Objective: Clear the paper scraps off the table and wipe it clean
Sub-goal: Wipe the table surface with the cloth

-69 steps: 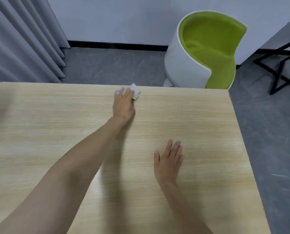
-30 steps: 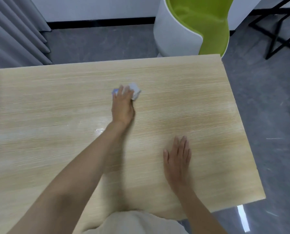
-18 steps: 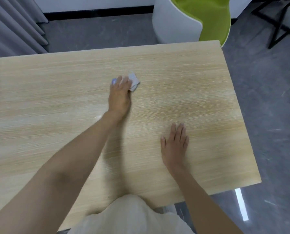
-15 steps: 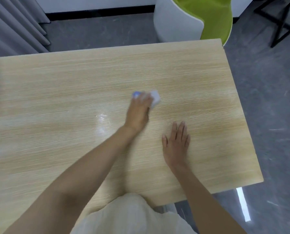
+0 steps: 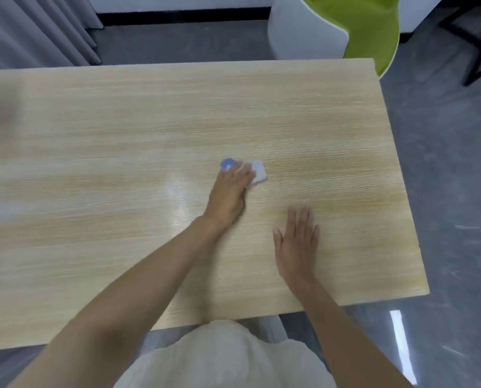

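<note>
The light wooden table (image 5: 93, 135) fills the head view. My left hand (image 5: 229, 194) lies flat on a small white wiping cloth (image 5: 257, 175) near the table's middle and presses it down. A blue bit (image 5: 227, 163) shows at the fingertips. My right hand (image 5: 296, 245) rests palm down on the wood, fingers straight, just right of and nearer than the left hand. I see no paper scraps on the tabletop. A glossy streak (image 5: 177, 191) shows left of the cloth.
A white chair with a green seat (image 5: 359, 26) stands past the far right corner. Grey curtains (image 5: 32, 29) hang at the far left. A black metal frame (image 5: 474, 43) stands on the grey floor at the right.
My left hand has slid the cloth from the far edge toward me and to the right, to the table's middle. My right hand has stayed flat on the wood.
</note>
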Demonstrator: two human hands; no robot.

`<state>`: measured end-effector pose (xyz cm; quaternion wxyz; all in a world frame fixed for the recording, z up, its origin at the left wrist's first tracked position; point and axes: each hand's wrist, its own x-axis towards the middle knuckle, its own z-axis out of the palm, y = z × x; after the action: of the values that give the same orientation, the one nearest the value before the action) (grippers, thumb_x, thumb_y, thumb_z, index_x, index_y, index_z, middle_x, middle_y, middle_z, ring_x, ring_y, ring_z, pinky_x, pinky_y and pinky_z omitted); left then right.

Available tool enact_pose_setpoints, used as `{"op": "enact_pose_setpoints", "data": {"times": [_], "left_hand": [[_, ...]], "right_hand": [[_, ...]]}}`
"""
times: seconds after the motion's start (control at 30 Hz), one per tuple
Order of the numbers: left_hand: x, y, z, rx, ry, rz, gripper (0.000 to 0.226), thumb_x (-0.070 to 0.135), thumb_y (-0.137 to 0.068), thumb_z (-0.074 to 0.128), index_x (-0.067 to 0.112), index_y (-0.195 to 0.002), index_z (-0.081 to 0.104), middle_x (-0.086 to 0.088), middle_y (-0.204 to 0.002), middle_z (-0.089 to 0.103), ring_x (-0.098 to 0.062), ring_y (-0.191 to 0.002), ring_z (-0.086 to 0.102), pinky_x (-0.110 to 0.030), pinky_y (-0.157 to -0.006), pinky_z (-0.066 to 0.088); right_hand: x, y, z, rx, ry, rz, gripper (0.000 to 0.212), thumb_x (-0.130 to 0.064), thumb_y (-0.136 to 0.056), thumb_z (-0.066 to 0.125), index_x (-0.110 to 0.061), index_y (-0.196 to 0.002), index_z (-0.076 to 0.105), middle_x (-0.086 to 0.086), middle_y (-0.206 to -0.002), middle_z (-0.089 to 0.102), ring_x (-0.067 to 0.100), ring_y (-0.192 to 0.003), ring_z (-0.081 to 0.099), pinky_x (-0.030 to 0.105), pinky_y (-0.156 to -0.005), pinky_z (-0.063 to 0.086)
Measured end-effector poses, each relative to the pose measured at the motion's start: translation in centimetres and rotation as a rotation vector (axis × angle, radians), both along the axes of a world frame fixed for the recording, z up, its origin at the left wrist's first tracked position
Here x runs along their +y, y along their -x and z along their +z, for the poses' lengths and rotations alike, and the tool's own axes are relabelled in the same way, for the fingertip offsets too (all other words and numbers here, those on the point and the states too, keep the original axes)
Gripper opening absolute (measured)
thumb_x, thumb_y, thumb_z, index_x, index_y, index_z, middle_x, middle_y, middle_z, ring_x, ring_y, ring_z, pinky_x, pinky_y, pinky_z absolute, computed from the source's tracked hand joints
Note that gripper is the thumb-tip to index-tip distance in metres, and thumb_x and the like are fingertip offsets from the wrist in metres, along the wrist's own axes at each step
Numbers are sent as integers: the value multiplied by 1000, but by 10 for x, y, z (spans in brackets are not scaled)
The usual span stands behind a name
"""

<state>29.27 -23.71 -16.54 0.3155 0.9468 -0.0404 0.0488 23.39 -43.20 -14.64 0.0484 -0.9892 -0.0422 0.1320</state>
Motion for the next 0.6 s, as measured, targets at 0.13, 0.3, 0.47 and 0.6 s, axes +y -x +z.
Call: {"op": "enact_pose_setpoints", "data": {"times": [0.13, 0.3, 0.47, 0.6], "left_hand": [[20, 19, 10, -55, -109, -429, 38, 0, -89, 45, 7, -123, 62, -13, -134, 56, -27, -126, 50, -38, -111, 27], [72, -8, 10, -101, -143, 267, 29, -3, -85, 52, 5, -108, 67, -17, -117, 65, -36, -109, 58, -39, -92, 44], [-74, 40, 12, 31, -225, 88, 37, 8, -85, 39, 18, -114, 60, -5, -117, 63, -32, -103, 57, -37, -82, 40], [-67, 64, 16, -43, -304, -282, 50, 6, -84, 55, 20, -132, 53, 2, -136, 55, -21, -116, 53, -38, -99, 22]], "right_hand": [[-15, 10, 3, 20, 8, 57, 70, -50, -95, 8, -7, -150, 15, 20, -157, 7, 31, -146, 9, 49, -117, 11], [-29, 18, 9, 79, -19, 52, 69, -50, -97, 8, -8, -151, 1, 17, -158, -6, 28, -147, -4, 46, -119, 1], [-39, 34, 6, 85, 11, 110, 69, -47, -96, 13, -6, -151, 4, 19, -158, -4, 29, -147, -3, 46, -119, 3], [-47, 36, 7, 79, -3, 126, 68, -45, -98, 17, -4, -151, 5, 19, -158, -3, 28, -147, -5, 46, -119, 2]]}}
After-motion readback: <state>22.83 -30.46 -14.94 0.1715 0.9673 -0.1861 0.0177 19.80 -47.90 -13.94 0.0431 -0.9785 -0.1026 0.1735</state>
